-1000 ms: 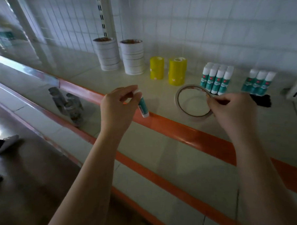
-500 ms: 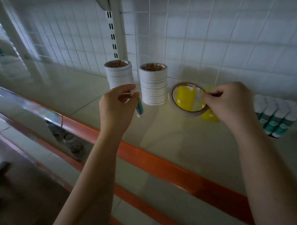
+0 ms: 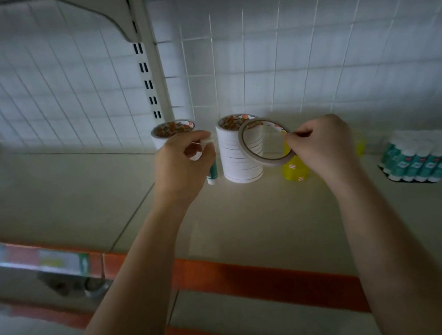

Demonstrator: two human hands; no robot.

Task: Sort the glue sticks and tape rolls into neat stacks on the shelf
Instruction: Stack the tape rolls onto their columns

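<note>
Thin beige tape roll (image 3: pixel 263 142) pinched in right hand (image 3: pixel 323 147); left hand (image 3: pixel 182 166) fingers curled round glue stick (image 3: pixel 212 171).

two white tape stacks (image 3: pixel 241 156) with orange-speckled tops; a beige thin tape ring (image 3: pixel 255 158); yellow rolls (image 3: pixel 294 169) dotted white; teal-and-white glue sticks (image 3: pixel 417 160) at far right; orange shelf edge (image 3: pixel 257 273) near; white wire grid (image 3: pixel 261 64) behind

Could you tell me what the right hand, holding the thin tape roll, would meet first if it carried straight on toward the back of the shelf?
Probably the nearer white tape stack: the thin tape roll pinched in the right hand already overlaps its top in this view. Depth is unclear, so the gap cannot be judged.
</note>
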